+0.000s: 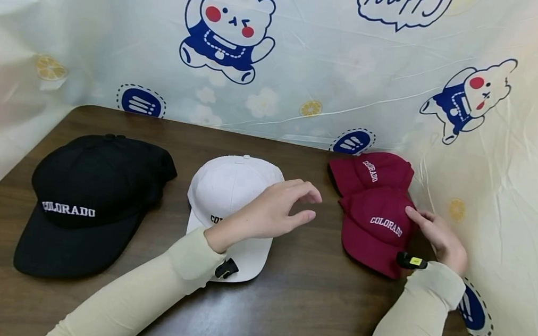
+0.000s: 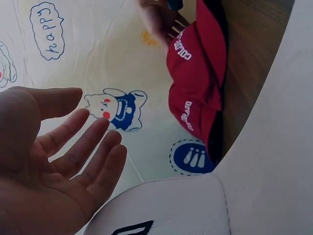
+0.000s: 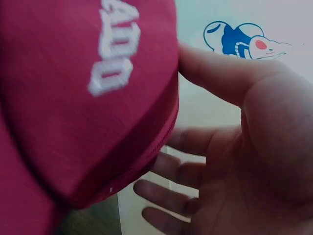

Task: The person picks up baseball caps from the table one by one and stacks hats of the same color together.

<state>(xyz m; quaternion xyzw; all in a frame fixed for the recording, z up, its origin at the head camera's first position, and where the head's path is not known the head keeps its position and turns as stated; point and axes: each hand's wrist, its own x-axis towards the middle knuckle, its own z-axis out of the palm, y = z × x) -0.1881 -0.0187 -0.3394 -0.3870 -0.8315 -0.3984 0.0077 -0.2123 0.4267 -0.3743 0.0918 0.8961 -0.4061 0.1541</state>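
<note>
Two maroon caps stand at the right of the table in the head view, a front cap point(image 1: 369, 241) overlapping a back cap point(image 1: 389, 170). My right hand point(image 1: 442, 239) is at the front cap's right side, its thumb touching the crown. In the right wrist view, the fingers point(image 3: 183, 174) are spread and loosely bent beside the maroon cap point(image 3: 88, 142), some tips partly behind its edge. Over the white cap point(image 1: 236, 181), my left hand point(image 1: 277, 209) hangs with relaxed fingers and nothing in them. That forearm hides part of the white cap's lettering.
A black cap point(image 1: 100, 180) with white lettering sits at the left of the brown table point(image 1: 304, 310). Printed sheeting point(image 1: 307, 59) with cartoon bears hangs behind and along both sides, close to my right hand.
</note>
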